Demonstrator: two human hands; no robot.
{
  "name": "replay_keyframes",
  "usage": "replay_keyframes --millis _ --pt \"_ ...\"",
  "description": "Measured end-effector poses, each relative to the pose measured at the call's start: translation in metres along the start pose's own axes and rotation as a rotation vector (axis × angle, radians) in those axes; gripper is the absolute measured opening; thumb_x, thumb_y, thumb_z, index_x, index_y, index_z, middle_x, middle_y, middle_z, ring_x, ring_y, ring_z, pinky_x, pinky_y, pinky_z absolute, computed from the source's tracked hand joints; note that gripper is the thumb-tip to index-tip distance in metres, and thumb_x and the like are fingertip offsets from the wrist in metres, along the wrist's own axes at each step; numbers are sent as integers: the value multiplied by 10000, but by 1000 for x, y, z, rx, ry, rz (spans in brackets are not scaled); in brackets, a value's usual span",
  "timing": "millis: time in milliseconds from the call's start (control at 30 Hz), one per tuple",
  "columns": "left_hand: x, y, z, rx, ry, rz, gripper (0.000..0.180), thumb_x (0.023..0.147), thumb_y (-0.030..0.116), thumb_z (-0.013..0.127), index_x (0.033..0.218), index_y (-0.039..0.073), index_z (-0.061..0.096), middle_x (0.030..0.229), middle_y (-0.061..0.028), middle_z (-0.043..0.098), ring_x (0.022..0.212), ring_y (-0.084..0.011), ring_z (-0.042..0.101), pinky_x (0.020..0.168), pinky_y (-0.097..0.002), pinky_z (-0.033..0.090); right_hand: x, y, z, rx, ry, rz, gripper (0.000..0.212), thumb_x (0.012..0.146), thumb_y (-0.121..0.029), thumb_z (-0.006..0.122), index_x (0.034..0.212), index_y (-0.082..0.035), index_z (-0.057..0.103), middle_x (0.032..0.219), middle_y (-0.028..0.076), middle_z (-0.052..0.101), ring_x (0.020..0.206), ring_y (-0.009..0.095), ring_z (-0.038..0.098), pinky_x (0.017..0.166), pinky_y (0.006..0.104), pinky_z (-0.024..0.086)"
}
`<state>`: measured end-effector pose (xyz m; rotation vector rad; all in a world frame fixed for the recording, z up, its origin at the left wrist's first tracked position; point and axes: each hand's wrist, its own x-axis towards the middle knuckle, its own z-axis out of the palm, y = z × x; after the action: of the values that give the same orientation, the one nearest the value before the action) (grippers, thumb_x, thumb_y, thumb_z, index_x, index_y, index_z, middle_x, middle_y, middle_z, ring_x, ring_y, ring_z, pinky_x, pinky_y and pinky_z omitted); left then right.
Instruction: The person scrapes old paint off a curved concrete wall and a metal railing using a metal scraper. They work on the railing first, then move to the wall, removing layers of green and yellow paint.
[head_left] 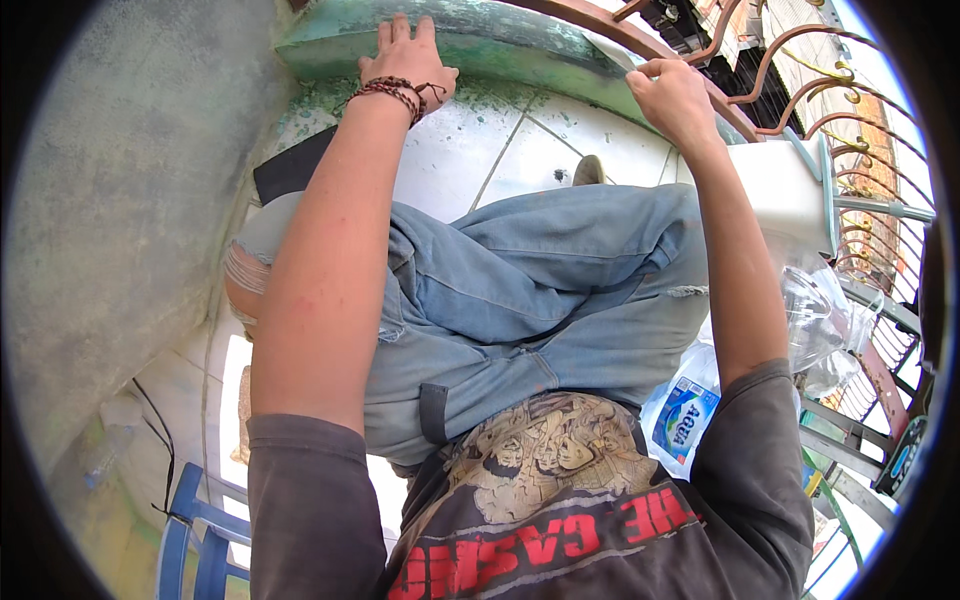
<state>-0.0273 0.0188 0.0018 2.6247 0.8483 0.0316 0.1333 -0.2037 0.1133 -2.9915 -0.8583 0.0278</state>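
My left hand point(408, 62) lies on the low green ledge point(500, 62), its fingers stretched out and a braided bracelet on the wrist. At the ledge's right part, my right hand point(676, 98) is closed in a pinch on the end of a thin pale strip point(610, 50). The strip lies against the ledge's upper edge; its exact kind cannot be made out. Worn, mottled green paint covers the ledge, and green flakes point(325, 105) are scattered on the white tiles below my left hand.
A curved metal railing point(790, 50) rises behind the ledge. To the right stand a white container point(780, 195) and clear plastic bottles point(810, 315). A grey wall point(140, 200) closes the left side, with a blue plastic chair point(190, 520) and a black cable point(160, 430) below.
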Motion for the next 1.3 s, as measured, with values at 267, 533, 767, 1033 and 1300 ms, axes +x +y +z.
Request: replay_keyframes --millis 267,533,767,1033,1300 --pt "-1 6 -7 54 -67 -44 785 903 366 601 1535 127 202 1601 -116 169 1484 -280 138 1148 -540 281 -14 -31 -10 43 -41 17 369 805 -302 583 1071 -96 734 976 180 716 956 327 680 888 421 518" --pt "-1 4 -9 69 -52 -49 746 926 373 576 1529 119 217 1600 -90 187 1478 -256 175 1138 -548 289 -16 -46 -1 82 -76 31 401 819 -293 576 1143 -92 701 1068 180 697 1013 326 661 914 418 507" --pt "0 6 -7 82 -55 -42 752 918 373 584 1526 114 224 1601 -83 188 1477 -254 176 1139 -552 285 -19 -51 -8 106 -94 14 401 820 -299 571 1127 -77 702 1049 193 697 1014 337 659 916 428 504" --pt "-1 5 -7 94 -29 -54 736 931 380 563 1528 115 224 1603 -68 188 1481 -242 169 1146 -538 280 -27 -50 -2 160 -58 16 418 814 -296 569 1144 -73 696 1061 200 693 1028 351 653 931 429 499" --pt "-2 5 -5 98 -37 -59 735 922 375 567 1525 116 238 1608 -54 174 1481 -236 161 1155 -532 279 -41 -46 -3 91 -34 41 425 813 -287 549 1153 -76 694 1042 212 695 1014 355 659 924 431 503"
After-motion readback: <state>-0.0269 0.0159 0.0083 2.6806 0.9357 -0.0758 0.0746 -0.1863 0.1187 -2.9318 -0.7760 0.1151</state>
